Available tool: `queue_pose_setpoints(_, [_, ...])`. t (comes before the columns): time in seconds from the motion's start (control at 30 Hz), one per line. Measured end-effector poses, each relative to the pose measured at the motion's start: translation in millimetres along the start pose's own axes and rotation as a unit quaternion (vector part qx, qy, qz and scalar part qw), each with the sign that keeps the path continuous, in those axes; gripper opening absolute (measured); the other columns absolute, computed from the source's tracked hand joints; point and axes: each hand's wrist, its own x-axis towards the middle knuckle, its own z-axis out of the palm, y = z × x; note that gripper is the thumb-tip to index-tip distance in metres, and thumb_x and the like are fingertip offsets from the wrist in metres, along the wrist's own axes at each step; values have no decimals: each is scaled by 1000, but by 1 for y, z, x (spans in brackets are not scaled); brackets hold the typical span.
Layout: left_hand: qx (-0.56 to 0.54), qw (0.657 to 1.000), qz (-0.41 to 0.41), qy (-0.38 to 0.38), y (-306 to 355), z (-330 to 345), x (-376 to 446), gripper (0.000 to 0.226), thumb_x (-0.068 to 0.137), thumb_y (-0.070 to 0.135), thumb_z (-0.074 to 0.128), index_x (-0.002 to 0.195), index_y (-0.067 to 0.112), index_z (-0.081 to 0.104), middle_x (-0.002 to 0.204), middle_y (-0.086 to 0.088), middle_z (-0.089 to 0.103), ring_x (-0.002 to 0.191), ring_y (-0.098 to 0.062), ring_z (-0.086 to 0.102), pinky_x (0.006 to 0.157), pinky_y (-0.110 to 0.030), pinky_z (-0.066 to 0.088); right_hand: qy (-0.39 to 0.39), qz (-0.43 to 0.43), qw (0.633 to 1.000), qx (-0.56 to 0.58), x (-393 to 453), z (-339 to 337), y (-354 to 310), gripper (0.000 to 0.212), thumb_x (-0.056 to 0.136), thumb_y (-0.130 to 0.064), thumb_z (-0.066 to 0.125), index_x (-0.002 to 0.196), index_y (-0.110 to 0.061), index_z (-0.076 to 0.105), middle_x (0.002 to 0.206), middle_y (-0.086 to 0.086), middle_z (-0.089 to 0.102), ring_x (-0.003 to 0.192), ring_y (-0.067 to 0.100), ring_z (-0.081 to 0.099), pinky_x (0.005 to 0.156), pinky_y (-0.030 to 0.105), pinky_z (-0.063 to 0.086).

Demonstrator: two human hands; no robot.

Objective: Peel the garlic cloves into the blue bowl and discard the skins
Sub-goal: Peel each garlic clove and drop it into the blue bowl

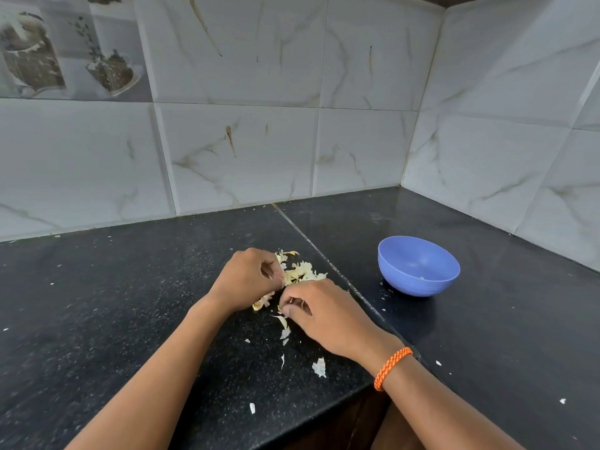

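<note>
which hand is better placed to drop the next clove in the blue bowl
Probably the right hand: the blue bowl sits on its side, while the left hand is farther away beyond the garlic skins.

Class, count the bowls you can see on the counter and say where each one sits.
1. The blue bowl stands upright on the black counter, to the right of the garlic skins and both hands, near the corner of the tiled wall. None seems hidden.
</note>
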Motion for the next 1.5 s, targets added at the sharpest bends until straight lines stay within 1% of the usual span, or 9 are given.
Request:
queue_pose_setpoints(0.2, [-28, 1000, 4, -7, -3, -1, 1, 16, 74, 18, 84, 76, 30, 73, 77, 10, 76, 73, -16, 72, 76, -48, 62, -21, -34, 999, -1, -2, 5, 3, 15, 99, -26, 69, 110, -33, 74, 96, -15, 65, 81, 5, 53, 71, 30, 52])
queue_pose_setpoints(0.3, [-32, 999, 2, -11, -3, -1, 1, 24, 73, 12, 86, 80, 31, 72, 77, 11, 75, 66, -9, 63, 71, -42, 58, -28, -41, 999, 6, 0, 3, 4, 25, 97, -20, 65, 115, -34, 75, 88, -18, 63, 76, 2, 54, 64, 19, 40])
queue_pose_setpoints(0.4, [-20, 999, 0, -31, -2, -1, 1, 28, 74, 11, 88, 87, 31, 74, 79, 13, 76, 64, -5, 59, 69, -35, 53, -35, -51, 998, 29, 0, -1, 4, 28, 97, -18, 64, 117, -29, 79, 90, -15, 59, 78, 7, 54, 68, 23, 43])
queue_pose_setpoints(0.53, [-14, 999, 7, -34, -3, 0, 1, 5, 88, 36, 85, 86, 36, 81, 81, 15, 78, 64, -2, 60, 66, -31, 48, 10, -23, 992, 126, 1, -22, 19, 21, 96, -11, 72, 104, -25, 85, 95, -12, 62, 81, 14, 61, 72, 16, 46])
queue_pose_setpoints(0.63, [-4, 1000, 9, 2, -2, 5, 3, 34, 99, 59, 69, 78, 36, 81, 78, 3, 78, 55, -13, 54, 58, -33, 43, 60, 7, 984, 165, -2, -33, 33, 23, 97, -8, 71, 102, -26, 84, 92, -6, 65, 76, 11, 61, 70, 15, 46])
queue_pose_setpoints(0.97, [-4, 999, 8, 50, 7, 11, -1, 19, 78, 35, 94, 80, 43, 77, 82, 21, 74, 72, -5, 66, 72, -38, 60, 89, 75, 966, 231, -14, -36, 57, 11, 102, -19, 71, 99, -25, 80, 87, -1, 75, 75, 22, 71, 72, 41, 65])
queue_pose_setpoints(1.13, [-35, 997, 23, 70, 14, 21, -4, 13, 93, 30, 80, 87, 41, 80, 85, 23, 76, 77, -9, 69, 76, -42, 61, 108, 83, 970, 200, -14, -36, 63, 9, 101, -23, 72, 94, -26, 77, 86, -3, 74, 74, 21, 68, 65, 40, 63])
queue_pose_setpoints(1.3, [-36, 996, 52, 70, 26, 32, -8, 9, 94, 40, 80, 85, 40, 79, 84, 21, 76, 76, -8, 68, 73, -39, 60, 133, 114, 969, 175, -15, -48, 71, 31, 100, -13, 73, 124, -30, 65, 85, -2, 73, 66, 12, 69, 65, 29, 61])
queue_pose_setpoints(1.5, [-2, 997, 62, 51, 28, 39, -7, 25, 82, 44, 90, 76, 33, 68, 88, 20, 73, 90, -6, 63, 77, -34, 53, 122, 258, 956, 65, -23, -51, 72, 23, 97, 0, 59, 86, -16, 71, 69, 4, 74, 48, 13, 70, 56, 30, 61])
